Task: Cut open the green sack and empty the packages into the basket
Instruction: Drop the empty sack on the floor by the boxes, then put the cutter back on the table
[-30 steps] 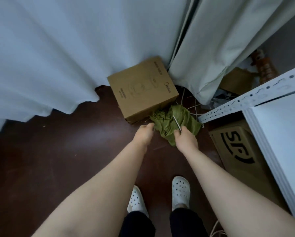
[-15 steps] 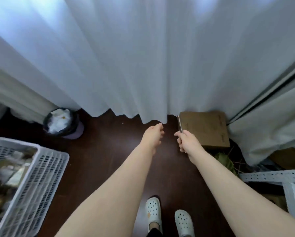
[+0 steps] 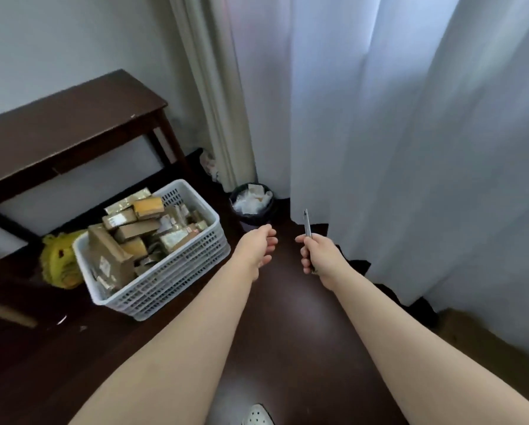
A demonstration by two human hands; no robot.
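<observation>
A white plastic basket (image 3: 177,271) stands on the dark floor at the left, filled with several brown and gold packages (image 3: 134,231). My right hand (image 3: 316,256) grips a slim metal cutter (image 3: 307,224), blade pointing up, in front of the curtain. My left hand (image 3: 258,248) hangs in the air to the right of the basket with loosely curled fingers and holds nothing. The green sack is out of view.
A yellow sack (image 3: 57,260) lies behind the basket's left corner. A dark wooden table (image 3: 67,124) stands against the wall. A small black bin (image 3: 252,204) with white paper sits by the pale curtains (image 3: 410,133). A cardboard box edge (image 3: 483,329) shows at the right.
The view has swung left, away from the green sack and the cardboard box. The basket now lies close at the left. My left hand let go of the sack; my right keeps the cutter.
</observation>
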